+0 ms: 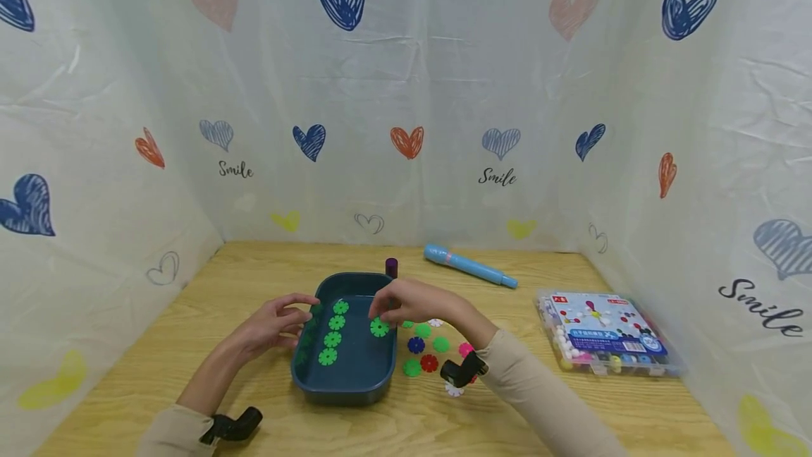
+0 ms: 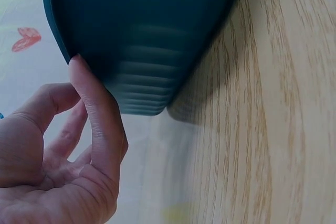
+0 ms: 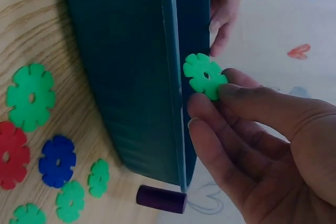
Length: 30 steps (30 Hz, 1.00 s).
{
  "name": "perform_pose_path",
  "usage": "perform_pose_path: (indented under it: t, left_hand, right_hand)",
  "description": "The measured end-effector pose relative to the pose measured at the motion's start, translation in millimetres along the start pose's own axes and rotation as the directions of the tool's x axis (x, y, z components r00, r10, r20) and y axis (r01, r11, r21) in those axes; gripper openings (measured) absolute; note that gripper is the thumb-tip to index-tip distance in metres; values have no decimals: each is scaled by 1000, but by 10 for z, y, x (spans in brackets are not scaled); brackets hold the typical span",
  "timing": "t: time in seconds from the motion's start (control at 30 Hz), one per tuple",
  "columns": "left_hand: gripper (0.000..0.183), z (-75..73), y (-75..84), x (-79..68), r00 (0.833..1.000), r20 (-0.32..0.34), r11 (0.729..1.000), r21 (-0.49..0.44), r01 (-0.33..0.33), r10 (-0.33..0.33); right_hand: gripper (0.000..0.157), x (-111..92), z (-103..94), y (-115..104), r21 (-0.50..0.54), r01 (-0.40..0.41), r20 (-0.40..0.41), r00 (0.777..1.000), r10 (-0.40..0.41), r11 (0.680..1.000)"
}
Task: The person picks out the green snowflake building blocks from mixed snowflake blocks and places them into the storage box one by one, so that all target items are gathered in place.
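Observation:
My right hand (image 1: 409, 300) pinches a green flower-shaped disc (image 3: 206, 75) between thumb and fingers. The disc is over the right side of a dark blue tray (image 1: 353, 378), near its rim. Inside the tray, several green discs (image 1: 333, 339) lie in a column toward the left. My left hand (image 1: 274, 326) is at the tray's left side, its fingers loosely bent. In the left wrist view, one fingertip (image 2: 77, 62) is right at the tray's rim.
Right of the tray lie loose flower discs, including a blue one (image 1: 416, 345) and a red one (image 1: 429, 363). A dark purple cylinder (image 1: 391, 268) stands behind the tray. Farther back is a light-blue microphone-shaped stick (image 1: 471, 266). A clear box of beads (image 1: 609, 333) sits at right.

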<state>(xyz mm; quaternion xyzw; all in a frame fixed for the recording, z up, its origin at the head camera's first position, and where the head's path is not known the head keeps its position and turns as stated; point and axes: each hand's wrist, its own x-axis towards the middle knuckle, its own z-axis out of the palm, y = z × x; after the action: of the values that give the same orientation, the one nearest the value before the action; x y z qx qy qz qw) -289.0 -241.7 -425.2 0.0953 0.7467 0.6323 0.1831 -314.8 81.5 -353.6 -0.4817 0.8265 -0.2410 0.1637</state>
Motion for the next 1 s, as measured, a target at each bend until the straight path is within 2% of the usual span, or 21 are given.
perform_pose_path:
  t: [0.17, 0.4, 0.73, 1.0]
  left_hand:
    - [55, -1, -2, -12, 1000, 2, 1000, -5, 5, -5]
    - [55, -5, -24, -15, 1000, 10, 1000, -5, 7, -7]
    - [53, -5, 1, 10, 1000, 2, 1000, 3, 17, -17]
    - [51, -18, 13, 16, 1000, 22, 1000, 1, 17, -17]
  right_hand:
    - [20, 201, -20, 15, 1, -19, 71, 997, 18, 1000]
    - [21, 443, -8, -15, 79, -65, 160, 986, 52, 995]
    - [21, 753, 57, -123, 121, -90, 225, 972, 61, 989]
    - [22, 978, 174, -198, 198, -126, 311, 948, 60, 972]
